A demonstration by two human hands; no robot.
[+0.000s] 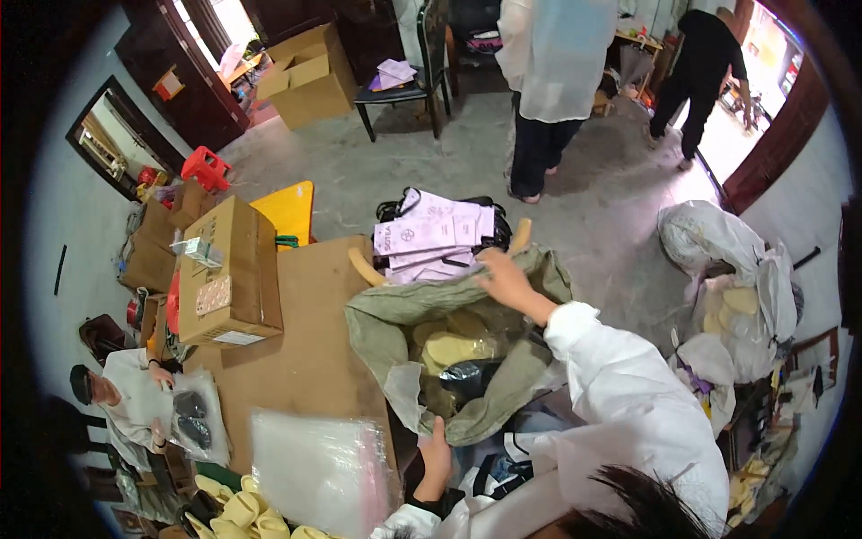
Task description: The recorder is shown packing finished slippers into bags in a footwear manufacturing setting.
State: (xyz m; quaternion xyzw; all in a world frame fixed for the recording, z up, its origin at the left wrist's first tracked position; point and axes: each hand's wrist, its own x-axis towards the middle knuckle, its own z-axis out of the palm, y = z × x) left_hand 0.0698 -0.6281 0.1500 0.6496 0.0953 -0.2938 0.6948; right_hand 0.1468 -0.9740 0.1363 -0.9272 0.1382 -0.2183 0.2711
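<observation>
A grey-green woven sack (373,337) gapes in front of me, with pale yellow slipper-like pieces (458,350) and a black piece in clear plastic (471,377) inside. My right hand (509,283) is at its far rim, fingers bent over the cloth. At the near rim, my left hand (435,458) pinches the edge; part of its grip is hidden. Just beyond the sack lies a pile of pale purple printed cards (431,229) with black cords. Curved wooden arms (365,268) stick out on both sides of the sack.
Left of the sack, a brown table (314,314) bears a cardboard box (229,278) and a stack of clear plastic bags (314,458). A co-worker (126,395) handles bagged black pieces at far left. Two people stand beyond, and stuffed white sacks (718,242) line the right wall.
</observation>
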